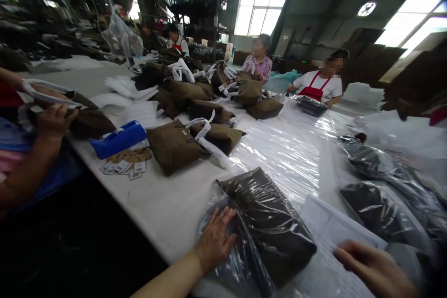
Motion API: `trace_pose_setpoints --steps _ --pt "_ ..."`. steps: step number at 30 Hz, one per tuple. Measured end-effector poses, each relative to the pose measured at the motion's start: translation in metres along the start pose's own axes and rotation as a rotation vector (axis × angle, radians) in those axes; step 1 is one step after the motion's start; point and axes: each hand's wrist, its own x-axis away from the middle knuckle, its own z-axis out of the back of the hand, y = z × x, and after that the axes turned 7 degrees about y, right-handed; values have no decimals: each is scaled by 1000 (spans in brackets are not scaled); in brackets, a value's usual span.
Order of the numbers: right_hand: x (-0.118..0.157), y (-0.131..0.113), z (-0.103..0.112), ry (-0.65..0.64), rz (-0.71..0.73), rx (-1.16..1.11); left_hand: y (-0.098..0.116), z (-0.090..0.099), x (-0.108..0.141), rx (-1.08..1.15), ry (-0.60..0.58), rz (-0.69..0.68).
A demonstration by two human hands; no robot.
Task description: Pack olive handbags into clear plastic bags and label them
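A dark brown bag (268, 223) inside clear, shiny plastic lies on the white table in front of me. My left hand (215, 237) rests with fingers spread on the loose plastic along the bag's left side. To the right of the bag, my right hand (373, 265) is over a printed paper sheet (335, 228). It is blurred, with its fingers curled, and whether anything is in them cannot be made out. Flat clear plastic sheets (279, 153) lie beyond the wrapped bag.
Brown bags (174, 146) with white-wrapped handles pile up mid-table. Near the left edge are a blue tape dispenser (120, 139) and tags (122, 166). Wrapped bags (380, 205) lie right. A co-worker's hand (54, 121) holds a bag at left; people in red aprons work beyond.
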Motion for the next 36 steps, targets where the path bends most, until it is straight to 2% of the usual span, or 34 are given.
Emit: trace_pose_setpoints --steps 3,6,8,10,13,16,19,23,26,28,30,32,34,35,36 --pt "-27 -73 -47 -318 108 9 -1 1 0 79 3 36" --pt "-55 -131 -103 -459 291 205 -3 1 0 124 16 59" --pt "-66 -148 -132 -451 434 459 -4 1 1 152 11 75" --pt "-71 -150 -152 -393 520 701 -4 2 1 179 -12 87" --pt "-78 -141 -164 -350 502 871 -4 3 1 167 -52 92" --pt "-92 -131 -158 -324 440 907 -4 4 1 105 -82 71" --pt "-111 -120 -136 -277 322 913 -4 4 1 49 -98 54" --pt "-121 -103 -110 -218 168 751 -8 0 3 -30 -107 8" --pt "-111 -94 -113 -103 222 580 -9 -5 2 -55 -101 7" --pt "-107 -88 -119 -88 247 496 -7 -5 0 -51 -88 15" --pt "-110 -76 -116 -99 179 435 -5 -2 -2 -25 -70 1" --pt "-118 -54 -100 -60 66 380 -6 8 -3 23 -17 -8" --pt "-123 -22 -78 18 -56 313 -13 22 -1 98 103 72" --pt "-121 -5 -68 34 -122 255 -18 29 1 148 180 182" --pt "-117 12 -60 12 -192 171 -25 37 3 221 239 352"
